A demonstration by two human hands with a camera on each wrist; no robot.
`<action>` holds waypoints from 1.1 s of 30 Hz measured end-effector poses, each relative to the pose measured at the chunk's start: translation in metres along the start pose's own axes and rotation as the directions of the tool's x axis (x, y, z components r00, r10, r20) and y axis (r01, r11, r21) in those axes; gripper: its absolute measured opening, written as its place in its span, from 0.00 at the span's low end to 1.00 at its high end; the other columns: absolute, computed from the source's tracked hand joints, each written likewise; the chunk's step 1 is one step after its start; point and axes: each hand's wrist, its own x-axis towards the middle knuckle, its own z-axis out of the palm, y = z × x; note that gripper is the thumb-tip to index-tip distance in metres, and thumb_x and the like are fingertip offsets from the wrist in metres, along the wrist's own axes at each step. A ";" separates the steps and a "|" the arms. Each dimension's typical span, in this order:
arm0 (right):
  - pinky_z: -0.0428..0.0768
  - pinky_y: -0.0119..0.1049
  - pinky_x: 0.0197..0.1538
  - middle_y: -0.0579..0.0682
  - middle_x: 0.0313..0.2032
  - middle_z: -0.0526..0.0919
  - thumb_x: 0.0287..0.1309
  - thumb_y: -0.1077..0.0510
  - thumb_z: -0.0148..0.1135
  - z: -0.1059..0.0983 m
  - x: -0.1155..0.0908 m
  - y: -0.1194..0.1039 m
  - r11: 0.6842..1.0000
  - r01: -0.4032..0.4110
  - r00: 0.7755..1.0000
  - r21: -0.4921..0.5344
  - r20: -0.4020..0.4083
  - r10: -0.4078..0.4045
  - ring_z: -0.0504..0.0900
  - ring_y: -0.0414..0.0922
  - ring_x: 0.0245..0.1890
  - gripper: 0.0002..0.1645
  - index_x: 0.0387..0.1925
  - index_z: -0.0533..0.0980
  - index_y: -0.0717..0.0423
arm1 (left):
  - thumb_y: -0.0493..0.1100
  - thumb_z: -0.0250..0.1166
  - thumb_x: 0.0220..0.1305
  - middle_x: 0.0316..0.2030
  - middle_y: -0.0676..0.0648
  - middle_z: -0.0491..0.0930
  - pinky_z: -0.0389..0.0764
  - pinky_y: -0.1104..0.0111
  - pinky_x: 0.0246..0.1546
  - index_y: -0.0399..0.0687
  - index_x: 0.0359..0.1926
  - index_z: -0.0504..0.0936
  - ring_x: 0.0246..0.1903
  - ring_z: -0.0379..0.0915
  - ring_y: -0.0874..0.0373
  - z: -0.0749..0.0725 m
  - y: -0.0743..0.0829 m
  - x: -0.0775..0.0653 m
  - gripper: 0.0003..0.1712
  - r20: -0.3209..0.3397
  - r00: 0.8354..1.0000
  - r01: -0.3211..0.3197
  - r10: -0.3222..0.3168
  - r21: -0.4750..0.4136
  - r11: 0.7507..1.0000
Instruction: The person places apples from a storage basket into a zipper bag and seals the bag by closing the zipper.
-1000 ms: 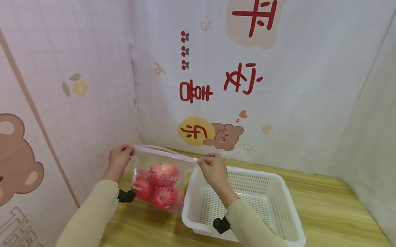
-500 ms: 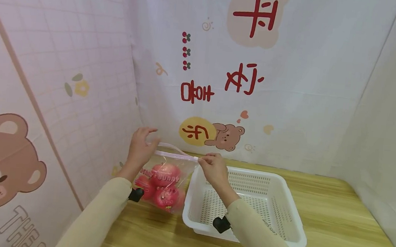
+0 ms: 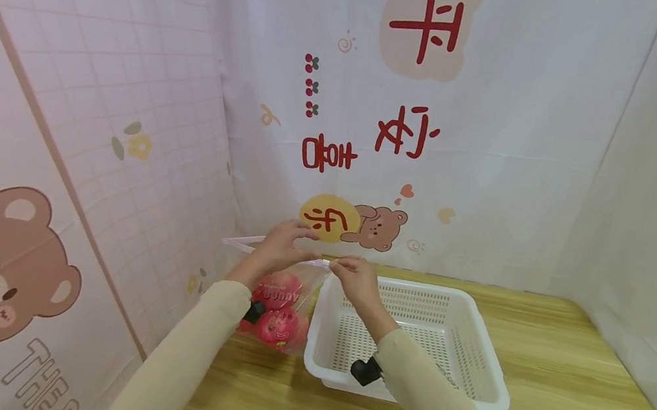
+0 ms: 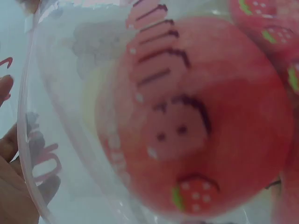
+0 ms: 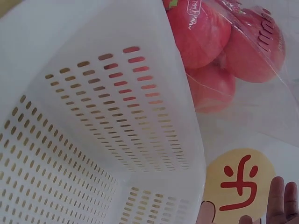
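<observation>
A clear slider bag (image 3: pixel 314 281) with pink print holds several red apples (image 3: pixel 278 325). It hangs upright left of the basket, its pink-edged mouth parted at the left. Between thumb and fingers, my right hand (image 3: pixel 357 290) pinches the bag's top right corner, close to the white slider (image 3: pixel 325 263). My left hand (image 3: pixel 284 245) is in front of the bag's mouth, fingers spread and reaching right toward that corner. One apple (image 4: pixel 210 112) fills much of the left wrist view, seen through the film. Part of the bag is hidden behind my left forearm.
A white perforated plastic basket (image 3: pixel 405 397) stands on the wood-grain table (image 3: pixel 573 380), directly right of the bag. Printed cloth (image 3: pixel 490 128) forms walls at the back and both sides.
My left hand has let go of the bag's top left corner and moved right along the mouth toward the slider. My right hand stays at its corner.
</observation>
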 end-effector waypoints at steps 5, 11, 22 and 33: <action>0.74 0.52 0.55 0.52 0.47 0.83 0.64 0.57 0.64 0.001 0.000 0.002 0.985 -0.084 0.996 0.151 0.017 0.082 0.78 0.51 0.52 0.11 0.40 0.86 0.61 | 0.55 0.71 0.60 0.65 0.43 0.71 0.56 0.45 0.67 0.52 0.54 0.85 0.66 0.61 0.43 0.009 0.002 0.008 0.23 0.062 0.997 -0.043 0.037 0.098 0.994; 0.72 0.52 0.57 0.50 0.48 0.82 0.64 0.56 0.64 0.001 0.001 0.006 0.975 -0.091 0.996 0.201 0.034 0.086 0.77 0.50 0.52 0.11 0.41 0.86 0.59 | 0.53 0.70 0.62 0.65 0.41 0.72 0.54 0.44 0.67 0.51 0.50 0.87 0.66 0.62 0.42 0.012 0.008 0.009 0.19 0.115 0.992 -0.057 0.043 0.119 0.991; 0.72 0.52 0.57 0.48 0.48 0.81 0.64 0.55 0.65 0.002 0.002 0.011 0.973 -0.099 0.995 0.209 0.046 0.091 0.76 0.49 0.52 0.11 0.41 0.86 0.57 | 0.49 0.68 0.64 0.60 0.42 0.77 0.52 0.43 0.67 0.48 0.43 0.89 0.64 0.66 0.41 0.016 0.010 0.008 0.12 0.140 0.989 -0.068 0.057 0.072 0.995; 0.74 0.46 0.52 0.49 0.44 0.82 0.62 0.57 0.67 0.005 0.003 0.012 0.978 -0.064 0.998 0.197 -0.002 0.065 0.77 0.47 0.47 0.10 0.38 0.86 0.60 | 0.48 0.68 0.65 0.59 0.42 0.77 0.52 0.44 0.67 0.50 0.41 0.89 0.63 0.67 0.43 0.019 0.009 0.010 0.10 0.133 0.989 -0.064 0.057 0.050 0.997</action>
